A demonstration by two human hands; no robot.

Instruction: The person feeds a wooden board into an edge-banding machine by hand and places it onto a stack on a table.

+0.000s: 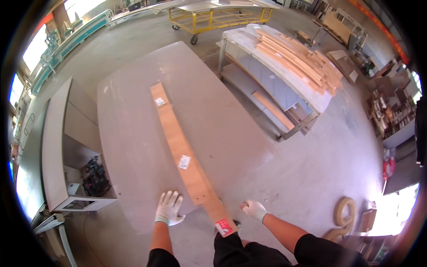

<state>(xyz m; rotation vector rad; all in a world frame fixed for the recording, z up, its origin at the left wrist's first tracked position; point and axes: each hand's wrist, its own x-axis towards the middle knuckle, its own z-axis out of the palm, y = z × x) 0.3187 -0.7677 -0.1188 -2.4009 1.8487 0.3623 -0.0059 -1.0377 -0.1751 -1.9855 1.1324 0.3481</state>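
My left hand [169,209], in a white glove, lies open with its fingers spread at the near edge of a large grey-brown tabletop [213,120]. Just right of it, and apart from it, runs a long light-brown wooden board [178,140]. It slants from far left to near right and looks made of overlapping lengths. White labels [184,162] are stuck on it, and a red and white label [223,227] marks its near end, which overhangs toward my body. My right hand [255,210], also gloved, hovers right of that end with fingers curled closed. What they hold, if anything, is hidden.
To the right, a wheeled table [224,51] carries a pile of wooden strips [298,58], with another strip [273,109] on its lower shelf. A grey cabinet [80,115] with an open compartment stands at left. Behind is a yellow cart [213,20]; tape-like rolls [344,213] sit lower right.
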